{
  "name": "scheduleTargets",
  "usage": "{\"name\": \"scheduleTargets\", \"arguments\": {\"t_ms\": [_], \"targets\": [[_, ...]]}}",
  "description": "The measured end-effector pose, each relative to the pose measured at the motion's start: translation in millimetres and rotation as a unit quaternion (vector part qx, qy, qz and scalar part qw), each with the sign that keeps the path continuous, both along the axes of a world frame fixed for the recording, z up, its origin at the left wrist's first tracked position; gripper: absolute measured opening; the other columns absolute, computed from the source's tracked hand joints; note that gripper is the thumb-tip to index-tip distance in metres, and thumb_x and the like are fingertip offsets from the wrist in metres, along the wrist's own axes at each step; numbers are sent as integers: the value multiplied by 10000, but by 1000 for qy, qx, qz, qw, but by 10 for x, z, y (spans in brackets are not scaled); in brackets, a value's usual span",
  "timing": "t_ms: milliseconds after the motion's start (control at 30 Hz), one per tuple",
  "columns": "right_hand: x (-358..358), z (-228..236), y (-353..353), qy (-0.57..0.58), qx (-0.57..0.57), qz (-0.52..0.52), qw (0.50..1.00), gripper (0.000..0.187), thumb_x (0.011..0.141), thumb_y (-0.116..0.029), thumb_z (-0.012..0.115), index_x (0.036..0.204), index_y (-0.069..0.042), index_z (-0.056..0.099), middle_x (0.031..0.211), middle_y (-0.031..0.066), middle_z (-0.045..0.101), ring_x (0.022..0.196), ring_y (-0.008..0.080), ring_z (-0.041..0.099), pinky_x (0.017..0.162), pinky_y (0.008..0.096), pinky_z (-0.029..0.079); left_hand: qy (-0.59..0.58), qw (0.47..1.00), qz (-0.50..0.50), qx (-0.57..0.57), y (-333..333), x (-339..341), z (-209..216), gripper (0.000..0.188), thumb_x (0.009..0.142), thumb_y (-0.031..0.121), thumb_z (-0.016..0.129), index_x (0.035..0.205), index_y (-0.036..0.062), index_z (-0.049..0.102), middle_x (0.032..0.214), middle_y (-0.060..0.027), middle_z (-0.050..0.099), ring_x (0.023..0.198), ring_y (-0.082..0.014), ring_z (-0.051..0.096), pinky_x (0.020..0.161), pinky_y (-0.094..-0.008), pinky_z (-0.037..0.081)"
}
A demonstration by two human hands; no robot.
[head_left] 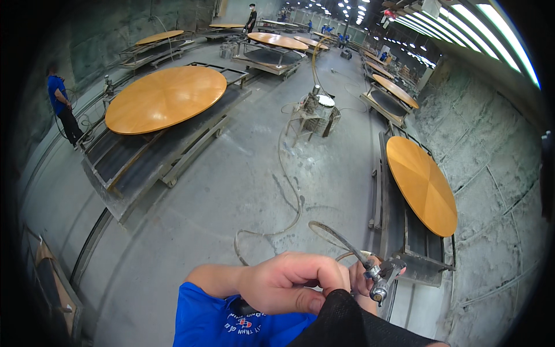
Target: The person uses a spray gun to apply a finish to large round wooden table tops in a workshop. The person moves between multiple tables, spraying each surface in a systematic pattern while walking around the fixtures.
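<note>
My left hand (289, 283) reaches across my body, its thumb and fingers pinched on the black sleeve (341, 321) of my right arm. Just behind it, my right hand (359, 281) is partly hidden by the left. The right fingers are closed around a metal spray gun (380, 282), which points to the right. A hose (332, 231) loops up from the floor to the gun. To the right of the gun, a round wooden tabletop (425, 188) with a wedge-patterned veneer lies on a dark wheeled rack (413, 254).
Another round tabletop (167, 98) rests on a cart (156, 168) at left. A paint-stained pot (321, 113) on a stand is ahead, its hose (283, 156) trailing across the floor. A person in blue (58, 95) stands far left. More tabletops on racks line both sides.
</note>
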State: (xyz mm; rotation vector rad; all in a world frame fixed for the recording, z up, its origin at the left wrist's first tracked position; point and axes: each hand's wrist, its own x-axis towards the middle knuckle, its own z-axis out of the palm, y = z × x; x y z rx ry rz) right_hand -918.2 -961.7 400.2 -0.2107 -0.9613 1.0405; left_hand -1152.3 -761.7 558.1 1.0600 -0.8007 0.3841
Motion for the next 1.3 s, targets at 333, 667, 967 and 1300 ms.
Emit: {"name": "scheduleTargets", "arguments": {"t_ms": [333, 667, 967, 1300], "targets": [[-86, 0, -64, -1, -13, -15, 1000, 390, 884, -354, 519, 798, 13, 621, 561, 130, 594, 394, 235, 524, 393, 344, 424, -6, 999, -40, -36, -51, 19, 65, 41, 1008, 30, 532, 970, 17, 530, 921, -158, 616, 788, -226, 581, 713, -340, 487], [-212, -53, -113, 11, -22, -31, 999, 506, 862, -468, 492, 785, 15, 624, 548, 135, 585, 390, 244, 520, 410, 359, 430, 45, 982, -171, -62, -80, -48, 32, 180, 1027, 112, 543, 1154, -10, 506, 1144, -91, 588, 1119, -167, 541, 992, -339, 433], [-328, -66, -155, 11, -28, -44, 999, 612, 841, -570, 467, 774, 17, 627, 537, 139, 578, 387, 252, 516, 426, 373, 436, 46, 980, -190, -46, -150, -92, -57, 182, 1036, 102, 521, 1173, -11, 478, 1166, -90, 538, 1033, -132, 521, 922, -297, 446], [-375, -65, -212, 4, -37, -46, 998, 731, 819, -684, 439, 761, 19, 631, 525, 143, 570, 383, 261, 511, 443, 389, 442, 51, 988, -137, -44, -209, -175, -27, 192, 1041, 123, 519, 1179, -5, 484, 1187, -85, 524, 1055, -135, 522, 939, -284, 436]]}}
